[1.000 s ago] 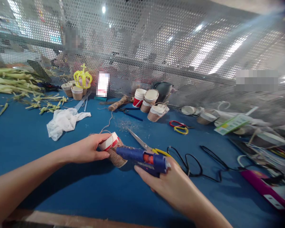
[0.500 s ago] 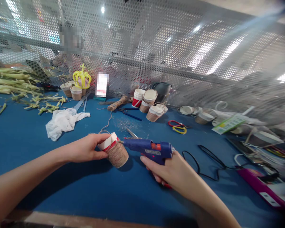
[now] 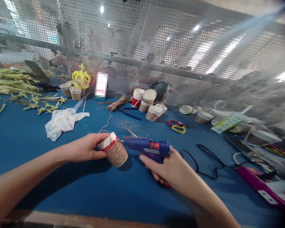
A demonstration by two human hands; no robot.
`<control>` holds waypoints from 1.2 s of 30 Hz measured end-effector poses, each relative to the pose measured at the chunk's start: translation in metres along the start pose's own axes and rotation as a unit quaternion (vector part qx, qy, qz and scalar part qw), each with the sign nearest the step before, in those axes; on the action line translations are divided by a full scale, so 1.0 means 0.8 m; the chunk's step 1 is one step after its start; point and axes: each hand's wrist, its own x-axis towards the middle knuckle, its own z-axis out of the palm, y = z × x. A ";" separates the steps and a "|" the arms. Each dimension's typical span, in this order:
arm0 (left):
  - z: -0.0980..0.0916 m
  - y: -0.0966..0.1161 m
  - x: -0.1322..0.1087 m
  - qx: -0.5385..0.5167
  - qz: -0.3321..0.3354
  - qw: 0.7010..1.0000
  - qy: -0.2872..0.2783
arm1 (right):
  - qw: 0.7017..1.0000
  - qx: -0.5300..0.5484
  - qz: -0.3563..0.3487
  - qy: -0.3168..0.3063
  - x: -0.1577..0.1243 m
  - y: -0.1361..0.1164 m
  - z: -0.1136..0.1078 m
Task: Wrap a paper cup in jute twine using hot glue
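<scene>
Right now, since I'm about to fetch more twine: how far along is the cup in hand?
Done: twine covers most of the paper cup, from its base up. In hand: the left hand holds it tilted while the right hand holds the blue glue gun, nozzle at the twine's upper edge. Left: the red-and-white band by the rim is bare, and the loose strand trails off toward the spool.

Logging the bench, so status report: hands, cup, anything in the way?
Left hand grips twine-wrapped cup, lying tilted. Right hand holds glue gun, nozzle at cup's wrap. Scissors behind, nothing between.
</scene>
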 end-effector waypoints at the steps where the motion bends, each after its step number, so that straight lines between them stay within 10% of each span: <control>1: 0.000 0.000 0.000 0.001 -0.001 1.000 0.001 | 1.000 -0.003 0.003 0.004 0.000 0.000 0.000; 15: -0.001 -0.003 0.000 -0.011 0.004 1.000 0.008 | 0.988 0.105 -0.096 -0.065 0.011 0.007 -0.014; 22: -0.005 -0.007 0.002 0.003 0.002 0.998 0.057 | 0.959 0.265 -0.089 0.032 0.050 0.029 -0.021; 36: -0.006 -0.014 0.005 0.004 -0.003 0.995 0.103 | 0.982 -0.055 -0.011 0.182 0.132 0.061 -0.028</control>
